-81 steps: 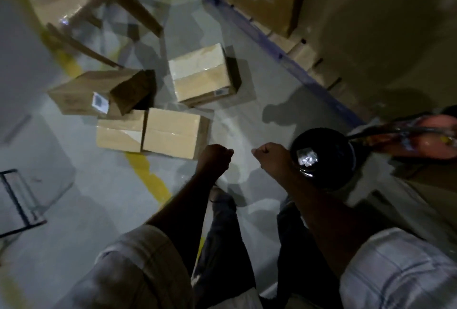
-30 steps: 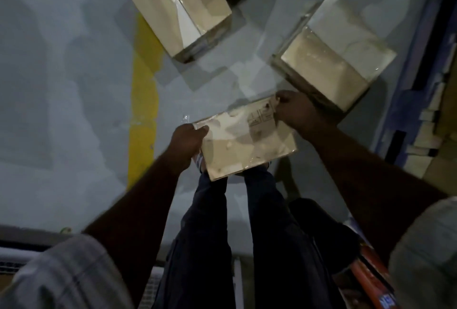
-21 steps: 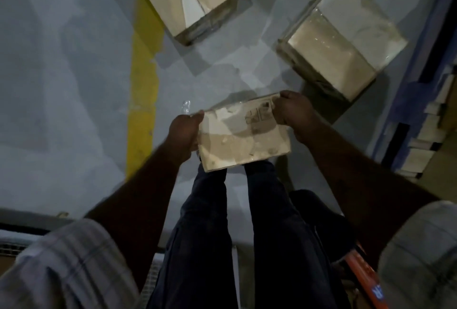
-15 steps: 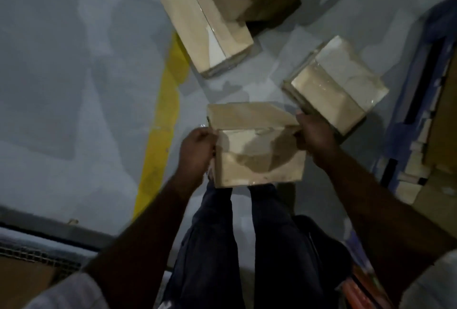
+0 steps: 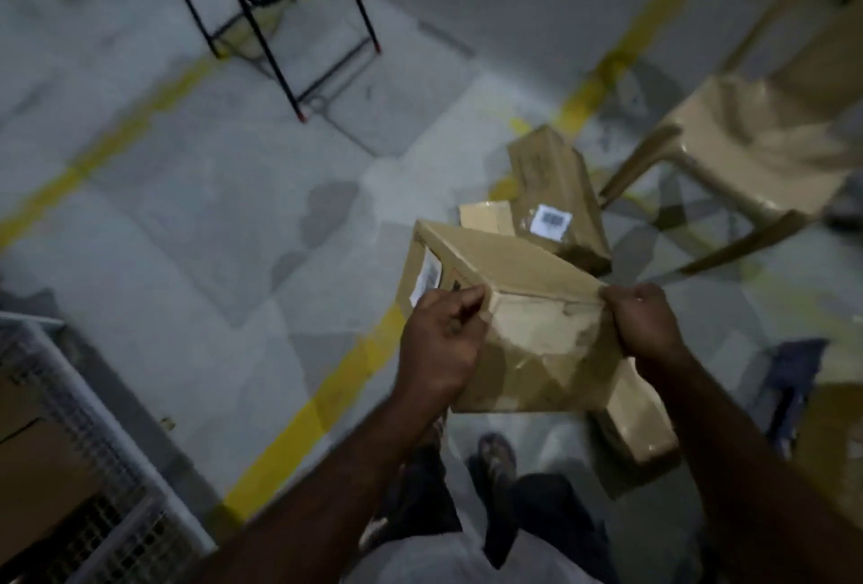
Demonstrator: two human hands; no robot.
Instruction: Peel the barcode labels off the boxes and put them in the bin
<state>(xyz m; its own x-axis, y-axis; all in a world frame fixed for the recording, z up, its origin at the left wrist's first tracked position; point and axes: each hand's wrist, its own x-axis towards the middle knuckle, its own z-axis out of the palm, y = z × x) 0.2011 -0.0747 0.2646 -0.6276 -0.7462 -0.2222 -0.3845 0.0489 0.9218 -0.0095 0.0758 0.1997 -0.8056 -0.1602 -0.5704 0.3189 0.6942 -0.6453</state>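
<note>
Nearest, a taped box lies on the floor right by the feet, and that's a trip risk if the person steps to the right. Above it, both hands carry the held box in the air. The left hand has its grip curled round the near-left corner. The right hand has its grip pinching the right edge. The barcode label sits unpeeled on the box's left face, just beyond the left hand. Free one hand to pick at it and the box could tip and drop. A rushed pull may well tear the label. Farther off, a second labelled box lies beside the chair. No bin in view.
</note>
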